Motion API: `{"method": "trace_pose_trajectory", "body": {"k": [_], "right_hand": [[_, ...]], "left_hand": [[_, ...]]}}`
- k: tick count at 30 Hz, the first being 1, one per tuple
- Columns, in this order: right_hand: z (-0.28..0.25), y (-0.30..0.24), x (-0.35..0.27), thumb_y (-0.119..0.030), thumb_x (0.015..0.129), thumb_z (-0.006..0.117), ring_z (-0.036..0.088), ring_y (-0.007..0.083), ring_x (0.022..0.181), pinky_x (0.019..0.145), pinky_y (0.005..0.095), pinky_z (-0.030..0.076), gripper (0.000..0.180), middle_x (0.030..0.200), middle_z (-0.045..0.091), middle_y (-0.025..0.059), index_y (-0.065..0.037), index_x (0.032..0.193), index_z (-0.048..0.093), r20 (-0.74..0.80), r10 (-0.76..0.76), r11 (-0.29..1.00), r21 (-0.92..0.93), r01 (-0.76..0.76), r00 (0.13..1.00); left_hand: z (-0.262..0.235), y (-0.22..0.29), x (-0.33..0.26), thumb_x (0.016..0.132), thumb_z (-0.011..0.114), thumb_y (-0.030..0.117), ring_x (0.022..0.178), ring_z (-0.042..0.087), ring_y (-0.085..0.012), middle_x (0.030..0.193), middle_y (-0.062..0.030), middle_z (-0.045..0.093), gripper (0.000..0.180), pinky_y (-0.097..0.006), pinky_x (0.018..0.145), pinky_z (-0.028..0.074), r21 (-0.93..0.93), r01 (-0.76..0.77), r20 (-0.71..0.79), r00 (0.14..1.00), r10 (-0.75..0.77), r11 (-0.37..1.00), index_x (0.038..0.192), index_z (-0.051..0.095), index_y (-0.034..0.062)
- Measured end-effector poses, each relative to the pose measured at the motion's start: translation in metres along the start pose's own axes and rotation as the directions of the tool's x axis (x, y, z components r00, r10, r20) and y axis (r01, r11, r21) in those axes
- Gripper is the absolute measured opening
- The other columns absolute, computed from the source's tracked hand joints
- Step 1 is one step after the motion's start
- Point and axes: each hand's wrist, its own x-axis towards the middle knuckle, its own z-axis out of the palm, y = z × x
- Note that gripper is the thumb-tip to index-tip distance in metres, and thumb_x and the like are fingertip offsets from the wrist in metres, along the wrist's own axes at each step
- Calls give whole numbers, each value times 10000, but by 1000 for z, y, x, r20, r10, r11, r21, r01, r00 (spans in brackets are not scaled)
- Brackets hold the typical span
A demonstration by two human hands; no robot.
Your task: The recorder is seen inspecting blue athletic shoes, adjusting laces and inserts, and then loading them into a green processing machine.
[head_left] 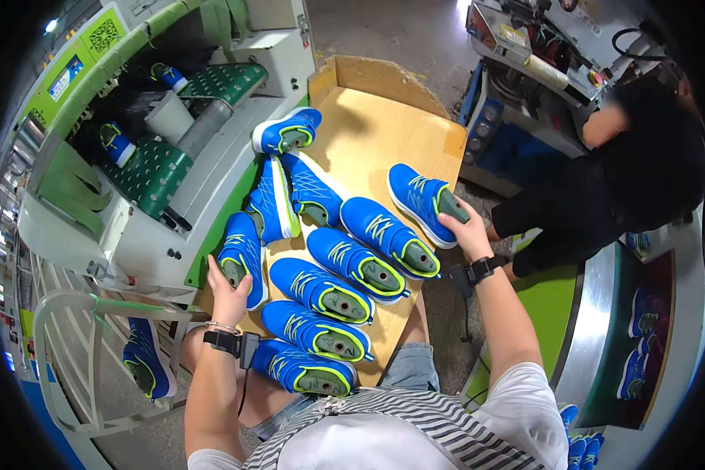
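tan wooden counter (392, 129), right hand (471, 235) at its right edge, right fingers (464, 208) grasping rounded blue fabric shoe (412, 189), left hand (229, 301) at counter's left edge, left fingers (212, 270) clasping laced shoe (240, 230), 8 more white-soled shoes (296, 277) clustered on and beside counter

left hand (230, 298) cupped low, right hand (468, 233) curled higher, forearms (506, 317) spread apart.
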Motion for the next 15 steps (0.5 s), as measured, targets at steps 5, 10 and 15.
{"method": "trace_pose_trajectory", "body": {"k": [5,10,15], "right_hand": [[15,-59,-26,-62,894,729,586,166,1178,1035,310,453,590,1311,606,93,36,1422,486,-87,-196,962,176,208,977],[76,-94,-90,44,825,693,519,258,1298,1099,378,393,676,1425,523,179,36,1452,442,-17,-555,832,-14,554,832],[93,-79,-120,-6,778,743,497,487,1302,1099,554,380,839,1442,447,343,-134,1507,348,226,-828,506,-93,858,513]], "left_hand": [[-8,98,-40,877,745,317,1480,215,-439,1607,-262,190,967,-523,1203,190,45,-329,-179,926,331,943,1584,152,27],[18,145,-59,889,759,346,1499,245,-337,1614,-210,243,964,-430,1221,199,-524,-344,193,842,503,779,1578,173,13],[61,176,-66,973,684,281,1449,331,-219,1561,-104,377,751,-392,1197,271,-910,199,394,691,606,365,1555,264,60]]}}
